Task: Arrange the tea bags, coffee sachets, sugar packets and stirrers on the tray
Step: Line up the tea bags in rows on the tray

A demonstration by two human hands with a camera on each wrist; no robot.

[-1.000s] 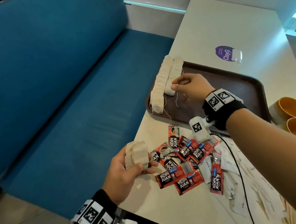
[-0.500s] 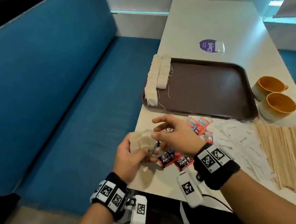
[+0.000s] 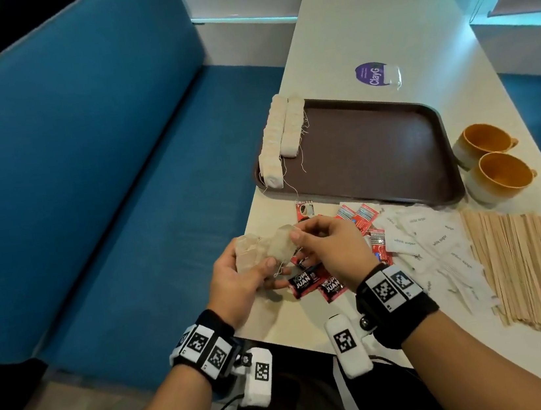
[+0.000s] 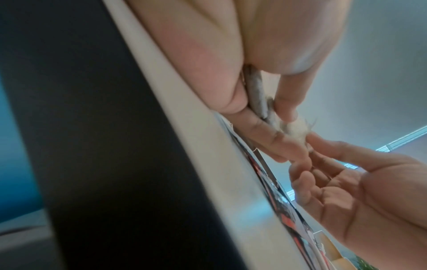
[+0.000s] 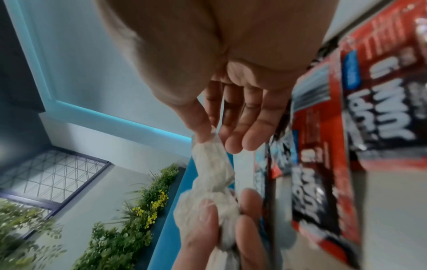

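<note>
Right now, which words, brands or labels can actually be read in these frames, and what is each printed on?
"KOPI JUAN": red and black coffee sachets on the table, also in the right wrist view.
"ClayG": purple round sticker beyond the tray.
"white sugar": white sugar packets.
Small print on the sachets: too blurred to read.
Wrist bands: square coded markers only, no words.

left hand (image 3: 237,278): grips tea bags (image 3: 251,252) | right hand (image 3: 330,248): pinches one tea bag (image 3: 281,243) | tray (image 3: 376,156): upper centre, two tea-bag rows (image 3: 282,137)

"KOPI JUAN" — coffee sachets (image 3: 317,283), "white sugar" — sugar packets (image 3: 439,241), "ClayGo" sticker (image 3: 372,75)
</note>
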